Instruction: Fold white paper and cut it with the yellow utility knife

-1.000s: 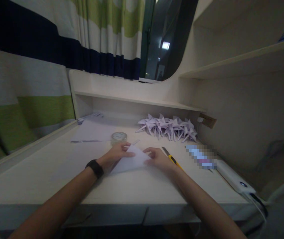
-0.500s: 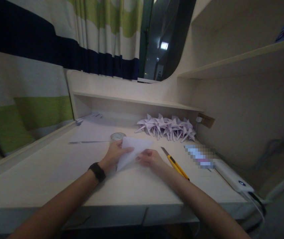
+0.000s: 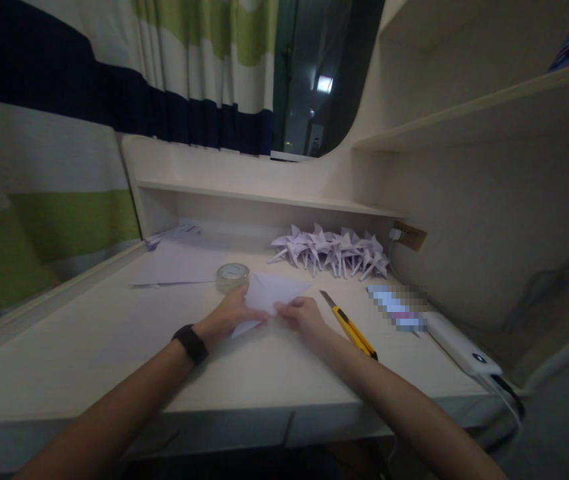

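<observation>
A folded sheet of white paper (image 3: 273, 291) is held just above the desk, in front of me. My left hand (image 3: 234, 312) grips its left side, thumb across the front face and the other fingers behind. At the paper's lower right edge, my right hand (image 3: 302, 317) pinches it between thumb and fingers. A dark band circles my left wrist. Just beyond the left hand lies a roll of clear tape (image 3: 232, 276). To the right of my right hand rests a yellow utility knife (image 3: 349, 327) with its blade out.
Several white paper pinwheels (image 3: 332, 250) are piled at the back under the shelf (image 3: 264, 199). White paper sheets (image 3: 179, 260) lie at the back left. A lit phone (image 3: 394, 308), partly blurred out, and a white power bank (image 3: 459, 345) with cables sit at the right.
My right hand has closed in on the paper's lower edge, and my left thumb has slid lower. The paper's face has turned slightly. More of the tape roll shows; the whole view has shifted a little.
</observation>
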The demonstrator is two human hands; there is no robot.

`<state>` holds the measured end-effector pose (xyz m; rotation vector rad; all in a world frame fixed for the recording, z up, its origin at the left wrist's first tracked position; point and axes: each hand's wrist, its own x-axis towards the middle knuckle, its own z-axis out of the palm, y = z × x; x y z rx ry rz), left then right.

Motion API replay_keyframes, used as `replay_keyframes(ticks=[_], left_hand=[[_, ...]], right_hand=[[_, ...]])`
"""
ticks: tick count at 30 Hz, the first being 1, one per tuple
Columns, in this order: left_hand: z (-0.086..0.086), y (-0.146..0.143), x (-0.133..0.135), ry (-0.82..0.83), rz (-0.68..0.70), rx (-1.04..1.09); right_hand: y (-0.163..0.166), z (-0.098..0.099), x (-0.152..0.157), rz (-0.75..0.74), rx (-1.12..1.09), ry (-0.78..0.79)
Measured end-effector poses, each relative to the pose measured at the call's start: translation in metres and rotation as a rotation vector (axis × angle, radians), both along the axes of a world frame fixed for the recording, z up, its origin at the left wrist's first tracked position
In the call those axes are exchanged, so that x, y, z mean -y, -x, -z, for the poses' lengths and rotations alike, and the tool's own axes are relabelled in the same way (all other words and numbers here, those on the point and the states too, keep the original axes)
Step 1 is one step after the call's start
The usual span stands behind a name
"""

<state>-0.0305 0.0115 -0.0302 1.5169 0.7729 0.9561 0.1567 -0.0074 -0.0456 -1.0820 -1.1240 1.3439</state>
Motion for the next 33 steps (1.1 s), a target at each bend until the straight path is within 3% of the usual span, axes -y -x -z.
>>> replay_keyframes(ticks=[9, 13, 20, 26, 29, 33], left_hand=[[-0.006, 0.008, 0.001, -0.094, -0.031, -0.107], [-0.008, 0.013, 0.005, -0.025, 0.099, -0.114], [-0.01, 0.034, 0.004, 0.093, 0.173, -0.306], [-0.014, 0.057, 0.008, 0.074, 0.248, -0.464], [-0.019, 0.063, 0.011, 0.075, 0.223, -0.487], [-0.02, 0.061, 0.011, 0.06, 0.215, -0.501]], right_hand=[[-0.047, -0.015, -0.015, 0.152, 0.012, -0.069], [-0.054, -0.018, -0.01, 0.171, 0.026, -0.017], [-0.067, -0.014, 0.018, 0.142, 0.129, 0.036], [-0.081, -0.01, 0.043, -0.003, 0.293, 0.075], [-0.085, -0.007, 0.045, 0.043, 0.397, -0.013], [-0.077, -0.004, 0.039, 0.105, 0.589, -0.315]])
